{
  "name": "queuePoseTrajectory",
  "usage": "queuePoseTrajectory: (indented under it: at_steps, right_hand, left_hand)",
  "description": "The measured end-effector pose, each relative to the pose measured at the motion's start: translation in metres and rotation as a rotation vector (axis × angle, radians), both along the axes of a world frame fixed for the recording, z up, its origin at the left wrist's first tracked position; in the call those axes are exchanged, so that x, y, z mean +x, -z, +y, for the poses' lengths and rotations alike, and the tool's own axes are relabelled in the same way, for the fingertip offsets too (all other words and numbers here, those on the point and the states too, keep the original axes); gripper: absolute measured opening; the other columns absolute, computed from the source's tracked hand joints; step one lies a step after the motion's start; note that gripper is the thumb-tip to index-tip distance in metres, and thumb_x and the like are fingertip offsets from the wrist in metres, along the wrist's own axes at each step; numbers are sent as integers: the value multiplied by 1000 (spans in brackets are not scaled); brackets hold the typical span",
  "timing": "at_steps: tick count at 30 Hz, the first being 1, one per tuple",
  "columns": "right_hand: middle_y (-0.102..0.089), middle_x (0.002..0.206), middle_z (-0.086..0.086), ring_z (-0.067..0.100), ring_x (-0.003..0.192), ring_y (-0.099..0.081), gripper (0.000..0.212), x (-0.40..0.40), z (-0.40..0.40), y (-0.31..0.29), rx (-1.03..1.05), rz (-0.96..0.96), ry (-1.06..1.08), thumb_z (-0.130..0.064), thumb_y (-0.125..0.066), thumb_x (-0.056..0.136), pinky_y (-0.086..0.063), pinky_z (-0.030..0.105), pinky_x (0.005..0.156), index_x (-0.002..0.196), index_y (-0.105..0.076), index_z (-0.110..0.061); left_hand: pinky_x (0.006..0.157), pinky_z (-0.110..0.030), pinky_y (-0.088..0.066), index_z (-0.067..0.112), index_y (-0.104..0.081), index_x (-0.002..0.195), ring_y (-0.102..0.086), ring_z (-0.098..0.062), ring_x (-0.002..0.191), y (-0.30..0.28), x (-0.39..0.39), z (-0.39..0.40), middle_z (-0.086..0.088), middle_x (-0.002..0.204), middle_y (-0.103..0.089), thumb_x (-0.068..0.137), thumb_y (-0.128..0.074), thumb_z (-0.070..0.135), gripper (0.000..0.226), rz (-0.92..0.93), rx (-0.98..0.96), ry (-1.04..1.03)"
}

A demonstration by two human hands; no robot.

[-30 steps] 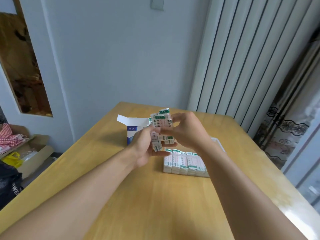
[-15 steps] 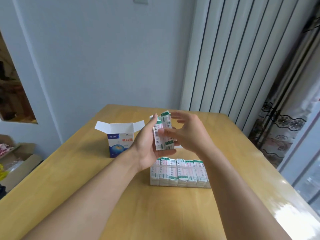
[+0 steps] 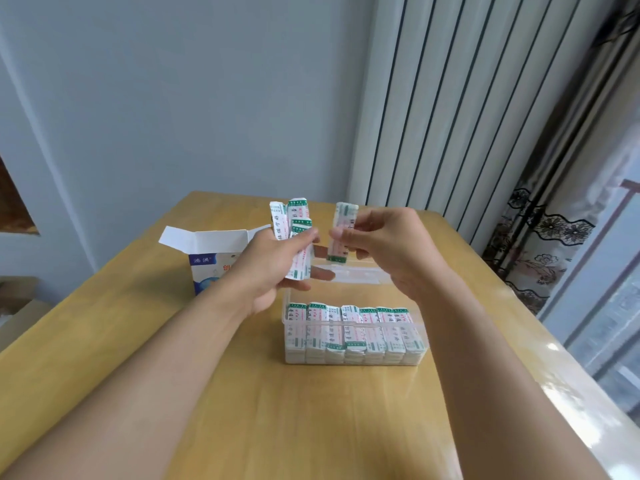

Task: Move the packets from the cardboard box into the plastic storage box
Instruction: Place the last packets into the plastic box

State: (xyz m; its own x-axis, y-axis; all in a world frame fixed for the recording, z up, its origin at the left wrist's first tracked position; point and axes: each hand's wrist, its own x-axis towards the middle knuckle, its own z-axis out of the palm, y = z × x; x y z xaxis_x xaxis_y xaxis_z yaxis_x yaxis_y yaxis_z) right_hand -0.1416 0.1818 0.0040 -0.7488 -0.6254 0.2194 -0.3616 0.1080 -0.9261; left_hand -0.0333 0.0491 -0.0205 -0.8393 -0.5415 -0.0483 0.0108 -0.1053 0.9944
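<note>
A blue-and-white cardboard box stands open on the wooden table at the left. The clear plastic storage box sits in front of me, its near side filled with a row of several white packets with green ends. My left hand grips a fanned bunch of packets above the storage box's left end. My right hand pinches a single packet held upright, a short gap from the bunch.
The wooden table reaches to a grey wall at the back and white vertical panels at the right. A patterned curtain and a window lie at the far right. A brown carton sits on the floor to the left.
My hands were together on one bunch of packets. Now my right hand has drawn one packet off to the right while my left keeps the rest. The view has moved closer.
</note>
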Motion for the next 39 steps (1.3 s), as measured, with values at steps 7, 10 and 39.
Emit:
queuePoseTrajectory:
  at_steps: [7,10,39]
  right_hand:
    - [-79,96,13,33,97,-74,17,-4,-1,1,60,-69,-123,-10,-67,97,-59,44,93,111,-76,-8]
    - [-78,95,14,25,84,-74,19,-4,-4,2,42,-89,-96,-6,-62,99,-61,41,85,115,-72,-2]
    - [-78,89,13,24,83,-78,7,-4,-7,10,-102,-201,-36,-3,-71,92,-62,34,79,98,-69,1]
  left_hand:
    - [40,-22,-45,13,-63,116,-74,-21,66,-1,-4,-6,-1,82,-77,97,-67,31,26,3,28,-82]
    - [41,-23,-49,6,-62,112,-72,-19,60,-3,-3,-6,-9,87,-74,104,-54,17,16,12,88,-17]
    - [56,-33,-62,9,-63,116,-77,-34,82,-4,3,1,-13,96,-78,105,-52,22,20,31,99,81]
